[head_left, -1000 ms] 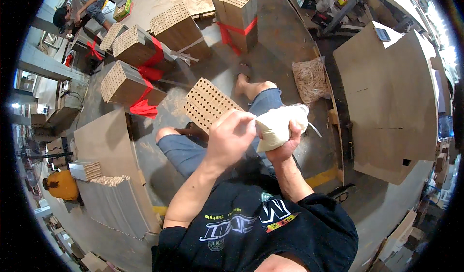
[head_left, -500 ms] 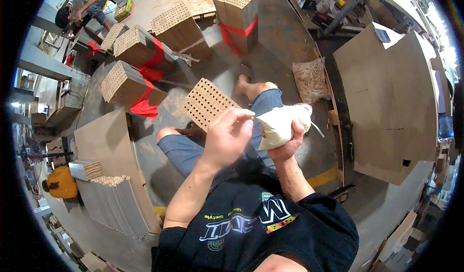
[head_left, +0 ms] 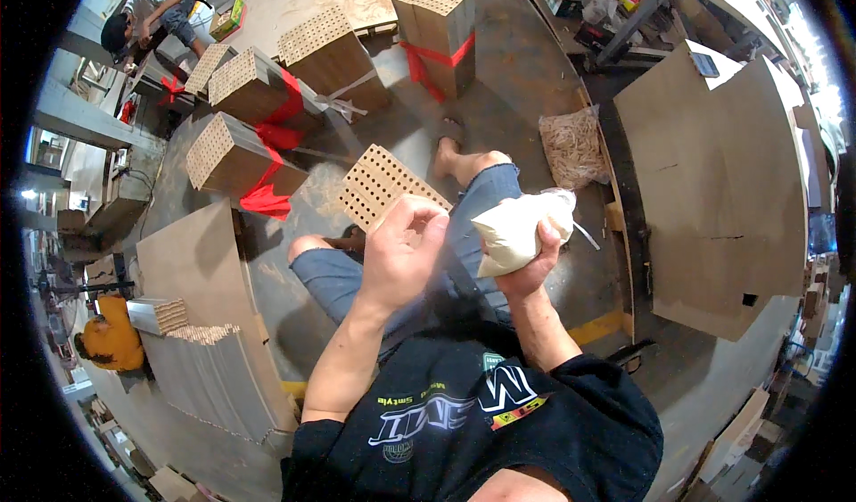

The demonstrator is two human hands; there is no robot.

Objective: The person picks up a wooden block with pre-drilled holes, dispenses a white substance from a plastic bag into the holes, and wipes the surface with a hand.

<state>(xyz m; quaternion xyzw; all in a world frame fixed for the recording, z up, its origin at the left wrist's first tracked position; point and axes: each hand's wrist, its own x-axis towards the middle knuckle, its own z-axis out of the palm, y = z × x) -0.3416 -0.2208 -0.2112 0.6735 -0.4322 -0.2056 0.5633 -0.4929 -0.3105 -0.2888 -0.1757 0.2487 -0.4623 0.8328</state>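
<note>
A plump plastic bag of cream-coloured paste point(head_left: 513, 234) is in my right hand point(head_left: 533, 275), its fingers wrapped round the lower right side. The bag's pointed corner faces left, and its twisted clear top lies to the right. My left hand point(head_left: 403, 251) is apart from the bag, fingers curled and thumb drawn in. Whatever those fingers hold, if anything, I cannot make out. Just beyond the left hand stands a wooden block with rows of drilled holes point(head_left: 385, 181), between my legs. My left hand hides its near edge.
Several drilled wooden stacks stand ahead, some tied with red strips, like the tall stack point(head_left: 437, 38). A clear bag of wooden pegs point(head_left: 572, 150) lies on the floor at right. Large boards point(head_left: 713, 199) flank the right; a leaning panel point(head_left: 192, 270) is left. Other people are at far left.
My left hand has drawn back to the left, away from the bag's tip, and its fingers have curled in. The right hand and bag have hardly moved.
</note>
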